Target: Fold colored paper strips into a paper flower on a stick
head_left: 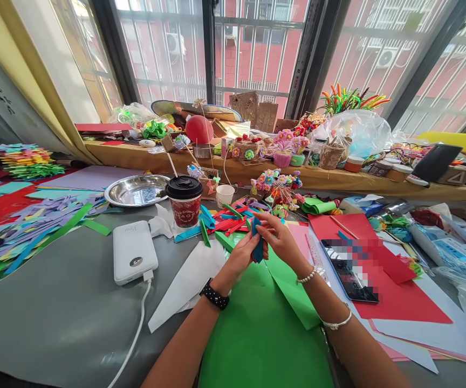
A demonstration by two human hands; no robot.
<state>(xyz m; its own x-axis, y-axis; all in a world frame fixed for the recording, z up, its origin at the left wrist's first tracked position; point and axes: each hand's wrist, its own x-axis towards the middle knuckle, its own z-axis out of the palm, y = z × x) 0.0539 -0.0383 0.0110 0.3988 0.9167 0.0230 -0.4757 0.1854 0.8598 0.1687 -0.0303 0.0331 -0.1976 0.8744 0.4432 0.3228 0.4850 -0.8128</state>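
A small folded strip of blue paper (258, 249) is held upright between my two hands above a green sheet (265, 334). My left hand (241, 253), with a dark dotted watch band at the wrist, is closed around its lower part. The fingers of my right hand (279, 240) pinch its upper edge; a beaded bracelet circles that wrist. Just beyond the hands lies a pile of folded red paper strips (235, 222), mixed with blue and green ones. Part of the blue piece is hidden behind my fingers.
A lidded red cup (183, 205) stands left of the paper pile, beside a steel plate (136, 191). A white power bank (134, 252) with a cable lies nearer. On the right, a phone (348, 272) rests on red and white sheets. Crafts crowd the windowsill (156, 156).
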